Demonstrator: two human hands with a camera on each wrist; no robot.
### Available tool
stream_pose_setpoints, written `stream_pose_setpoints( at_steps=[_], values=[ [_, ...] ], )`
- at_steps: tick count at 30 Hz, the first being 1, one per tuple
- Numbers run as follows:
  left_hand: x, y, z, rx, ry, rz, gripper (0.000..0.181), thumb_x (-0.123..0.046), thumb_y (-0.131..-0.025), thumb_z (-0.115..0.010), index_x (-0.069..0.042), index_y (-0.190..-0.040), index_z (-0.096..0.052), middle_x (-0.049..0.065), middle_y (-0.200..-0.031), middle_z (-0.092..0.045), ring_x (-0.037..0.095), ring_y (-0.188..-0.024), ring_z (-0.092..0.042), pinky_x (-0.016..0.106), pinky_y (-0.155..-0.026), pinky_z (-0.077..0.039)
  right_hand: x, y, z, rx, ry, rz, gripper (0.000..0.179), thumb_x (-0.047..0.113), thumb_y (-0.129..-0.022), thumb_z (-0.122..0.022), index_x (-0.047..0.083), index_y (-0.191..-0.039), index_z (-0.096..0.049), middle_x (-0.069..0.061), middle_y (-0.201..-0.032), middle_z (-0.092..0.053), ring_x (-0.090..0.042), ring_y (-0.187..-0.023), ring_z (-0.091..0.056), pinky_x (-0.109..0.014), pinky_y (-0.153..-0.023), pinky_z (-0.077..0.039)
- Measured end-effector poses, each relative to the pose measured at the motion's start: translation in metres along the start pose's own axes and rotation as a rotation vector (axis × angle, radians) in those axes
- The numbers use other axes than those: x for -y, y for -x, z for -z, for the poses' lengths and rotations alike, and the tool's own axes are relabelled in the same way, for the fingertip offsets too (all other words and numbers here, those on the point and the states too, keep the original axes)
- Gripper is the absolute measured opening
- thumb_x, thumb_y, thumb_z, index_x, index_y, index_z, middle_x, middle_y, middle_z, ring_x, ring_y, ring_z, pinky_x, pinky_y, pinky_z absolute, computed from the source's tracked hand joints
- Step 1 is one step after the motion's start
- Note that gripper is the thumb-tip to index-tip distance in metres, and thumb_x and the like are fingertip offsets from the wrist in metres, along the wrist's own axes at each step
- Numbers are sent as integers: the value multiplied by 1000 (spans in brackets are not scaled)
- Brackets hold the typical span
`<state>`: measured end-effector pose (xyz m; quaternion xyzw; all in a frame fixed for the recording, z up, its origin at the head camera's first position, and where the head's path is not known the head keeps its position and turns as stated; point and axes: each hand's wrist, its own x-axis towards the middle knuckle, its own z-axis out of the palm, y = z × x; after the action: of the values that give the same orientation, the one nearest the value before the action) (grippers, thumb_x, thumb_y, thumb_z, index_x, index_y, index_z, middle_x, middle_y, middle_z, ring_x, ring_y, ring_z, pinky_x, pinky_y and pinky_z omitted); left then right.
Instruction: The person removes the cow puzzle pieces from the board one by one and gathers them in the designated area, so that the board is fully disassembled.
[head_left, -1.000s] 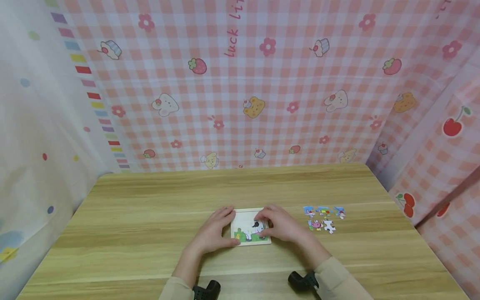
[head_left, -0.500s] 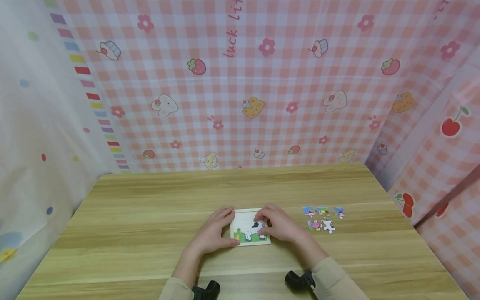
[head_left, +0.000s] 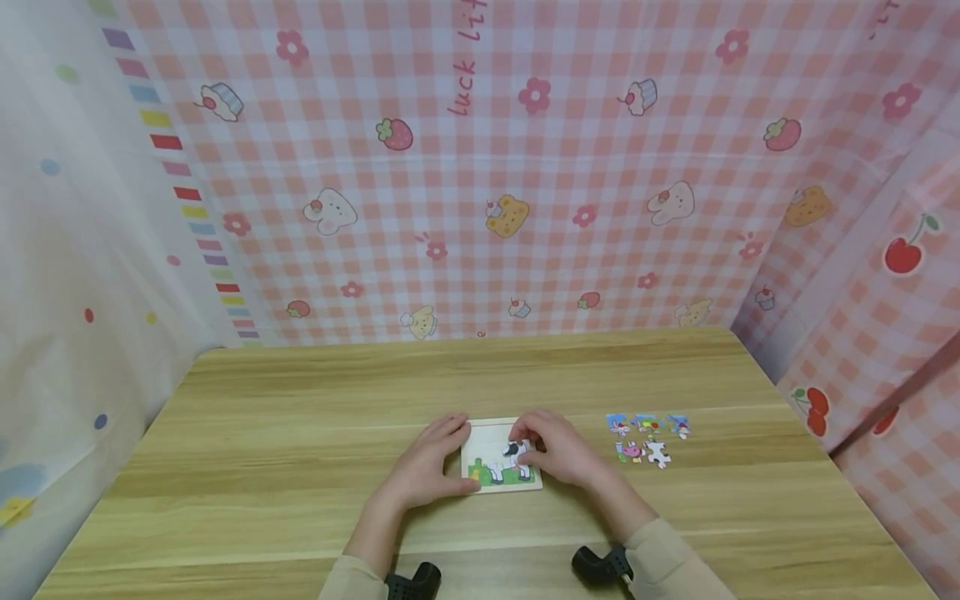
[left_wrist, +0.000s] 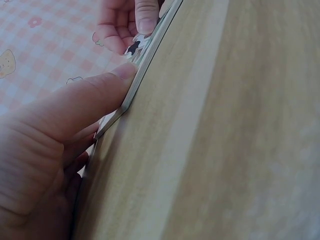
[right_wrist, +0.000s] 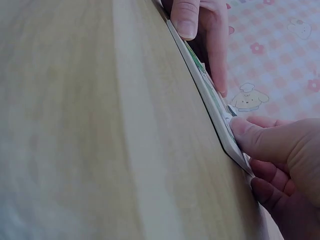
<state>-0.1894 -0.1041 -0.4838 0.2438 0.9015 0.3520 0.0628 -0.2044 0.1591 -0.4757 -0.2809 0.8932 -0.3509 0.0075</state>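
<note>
A small wooden jigsaw tray (head_left: pixel 483 437) lies flat on the table, with green grass and cow-leg pieces (head_left: pixel 495 473) along its lower part. My left hand (head_left: pixel 426 463) holds the tray's left side, its thumb on the lower rim and its fingers by the upper left corner. At the right side, my right hand (head_left: pixel 561 450) has thumb and fingers on a black-and-white cow puzzle piece (head_left: pixel 513 451), pinching it over the tray. The left wrist view also shows this cow piece (left_wrist: pixel 134 48) under the right fingertips. The tray's right edge is partly hidden by the right hand.
Several loose puzzle pieces lie on the table to the right: blue-topped ones (head_left: pixel 647 423) in a back row, then a pink one (head_left: pixel 632 451) and a white one (head_left: pixel 657 453). A checked pink curtain (head_left: pixel 480 167) hangs behind the wooden table (head_left: pixel 300 417).
My right thumb and fingers have shifted slightly at the cow piece, and more of the tray's lower right picture shows. My left hand and the tray stay in place.
</note>
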Motion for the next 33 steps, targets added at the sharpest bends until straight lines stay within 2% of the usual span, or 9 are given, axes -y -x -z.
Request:
stream_pose_setpoints(
  at_steps=[11,25,33],
  values=[
    [0,0,0,2,-4,3,91,-36,-82,-87,5,-152,-46,17,-164,-36,40,-154,-24,59,-123,-22,0,1,4,-2,-53,20,18,1,-90,-78,12,-102,-71,4,-92,-61,-12,-82,-52,-26,-72,-46],
    [2,0,0,-2,2,-9,90,-34,-82,-88,6,-151,-46,18,-164,-36,41,-154,-24,60,-123,-22,-2,0,3,33,-110,14,20,-2,-92,-74,16,-99,-69,7,-95,-63,-10,-85,-55,-27,-77,-51],
    [-1,1,1,-2,3,-10,90,-34,-82,-88,6,-151,-46,19,-164,-36,41,-154,-24,61,-123,-22,-4,1,3,33,-94,23,21,-2,-92,-74,17,-100,-68,7,-95,-63,-10,-85,-55,-28,-77,-51]
  ],
)
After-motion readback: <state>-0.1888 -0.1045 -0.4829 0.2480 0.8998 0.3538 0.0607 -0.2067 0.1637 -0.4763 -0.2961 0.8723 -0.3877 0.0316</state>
